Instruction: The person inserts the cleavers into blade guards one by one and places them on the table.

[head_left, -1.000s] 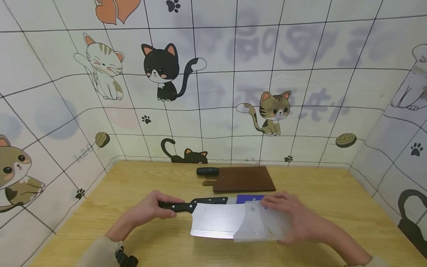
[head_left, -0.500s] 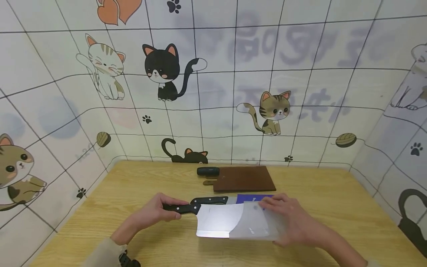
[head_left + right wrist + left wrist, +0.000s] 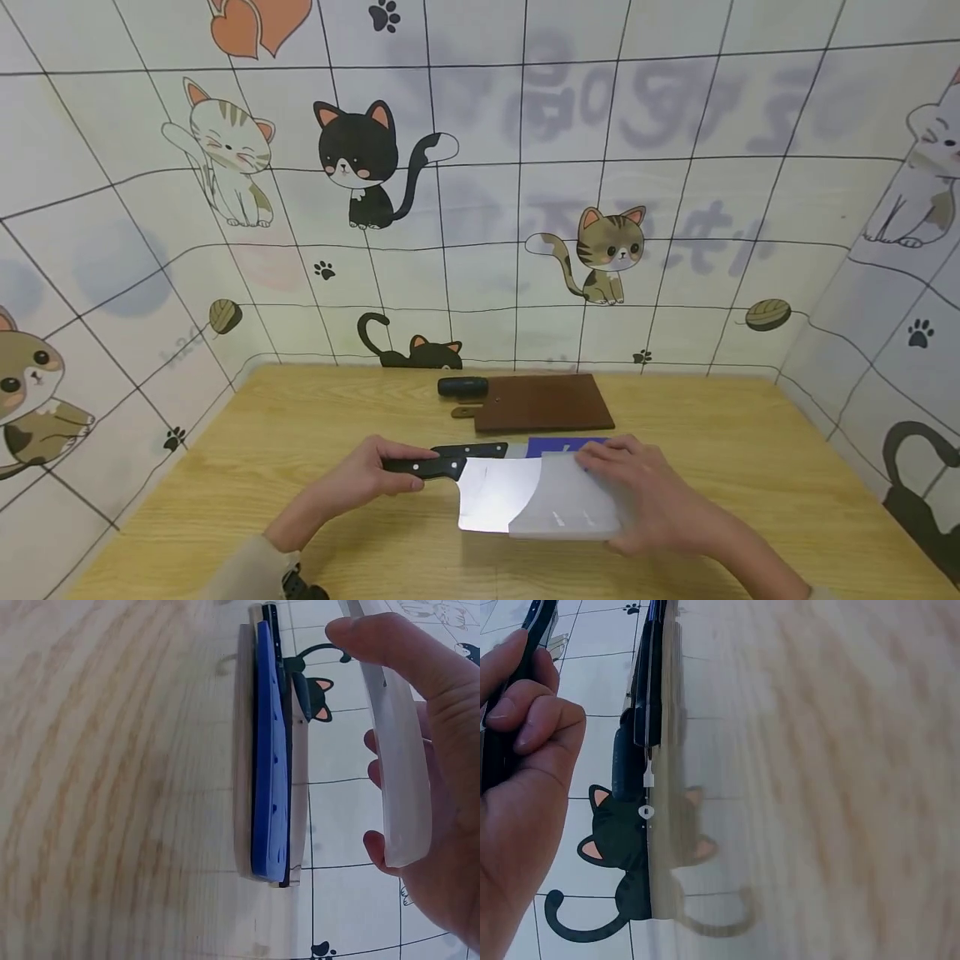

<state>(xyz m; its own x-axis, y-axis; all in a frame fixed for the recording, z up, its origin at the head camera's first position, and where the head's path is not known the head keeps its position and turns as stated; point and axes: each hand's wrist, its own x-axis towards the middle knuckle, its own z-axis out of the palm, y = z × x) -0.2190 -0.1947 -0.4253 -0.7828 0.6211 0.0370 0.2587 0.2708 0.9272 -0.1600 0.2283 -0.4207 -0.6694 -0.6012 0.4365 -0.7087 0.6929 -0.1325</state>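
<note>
My left hand (image 3: 375,471) grips the black riveted handle of a cleaver (image 3: 495,496), held just above the table with its blade to the right. A frosted translucent blade sheath (image 3: 562,500) covers the right part of the blade; a bright strip shows bare near the handle. My right hand (image 3: 652,496) holds the sheath from its right end, thumb and fingers on opposite sides in the right wrist view. Behind the cleaver lies another knife (image 3: 472,450) with a black handle, a blue sheath (image 3: 270,765) over its blade. In the left wrist view the left fingers (image 3: 536,712) curl round the handle.
A brown cutting board (image 3: 547,402) lies at the back of the wooden table (image 3: 712,433). Beside its left end is a black cylindrical object (image 3: 462,387). Walls with printed cats close off the back and both sides.
My left hand has moved right with the cleaver, and less bare blade shows outside the frosted sheath. The right hand stays nearly in place. The second knife and board have not moved.
</note>
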